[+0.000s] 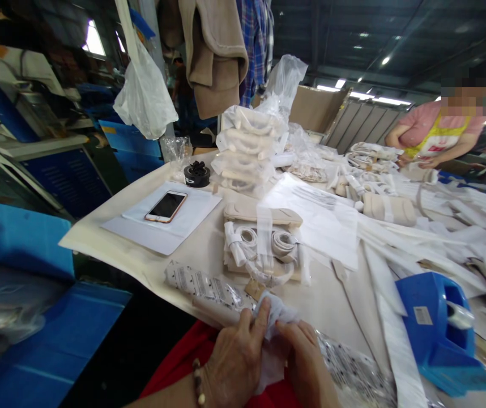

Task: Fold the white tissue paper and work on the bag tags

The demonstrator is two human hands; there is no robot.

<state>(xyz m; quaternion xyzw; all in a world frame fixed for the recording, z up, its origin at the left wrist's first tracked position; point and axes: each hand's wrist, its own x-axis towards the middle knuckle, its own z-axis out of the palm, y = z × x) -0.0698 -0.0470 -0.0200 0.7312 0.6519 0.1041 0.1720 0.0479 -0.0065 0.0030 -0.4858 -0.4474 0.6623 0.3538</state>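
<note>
My left hand (235, 354), with a beaded bracelet at the wrist, is closed on a piece of thin white tissue paper (283, 311) near the table's front edge. My right hand (306, 354) grips the same paper from the other side. Whether something lies inside the paper is hidden. Just beyond my hands sits a beige bag part (264, 215) with coiled straps, bound with translucent white wrapping, a brown tag (255, 288) hanging at its front. A printed clear plastic bag (209, 283) lies left of my hands, and more printed plastic (353, 362) lies to the right.
A phone (166, 206) rests on white sheets at the left. Behind stand stacked plastic-wrapped beige pieces (247, 150) and a black round container (197, 174). A blue tape dispenser (436, 323) stands at right. Across the table, a co-worker (442, 130) handles beige pieces.
</note>
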